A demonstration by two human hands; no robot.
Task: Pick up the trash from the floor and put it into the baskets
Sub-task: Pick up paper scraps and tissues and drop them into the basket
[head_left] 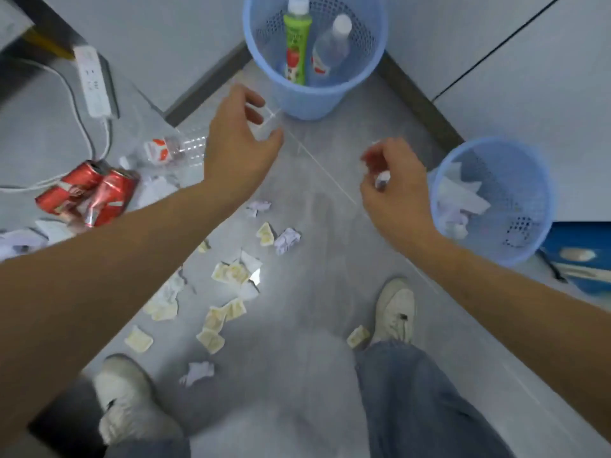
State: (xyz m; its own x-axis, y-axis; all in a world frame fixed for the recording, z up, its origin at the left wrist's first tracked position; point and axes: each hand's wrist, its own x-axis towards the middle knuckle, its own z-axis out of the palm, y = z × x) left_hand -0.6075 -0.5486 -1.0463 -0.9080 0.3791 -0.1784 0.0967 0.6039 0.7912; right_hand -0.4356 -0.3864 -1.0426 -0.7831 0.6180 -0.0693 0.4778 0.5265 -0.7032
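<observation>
We are pinching a small white scrap in our right hand [390, 180], just left of the paper basket [529, 246] at the right edge of the frame, while our left hand [238, 143] is hanging loosely curled and holding nothing below the bottle basket [261, 44] at top centre. If we are letting go short of the rim, the light scrap is likely drifting back onto the floor among the crumpled papers [287, 239] at centre.

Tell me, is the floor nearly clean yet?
Not yet. Done: two bottles stand in the far basket and crumpled paper lies in the right basket. In hand: the right hand pinches a small scrap; the left hand holds nothing. Left: two red cans, a clear plastic bottle and many paper scraps on the floor.
</observation>
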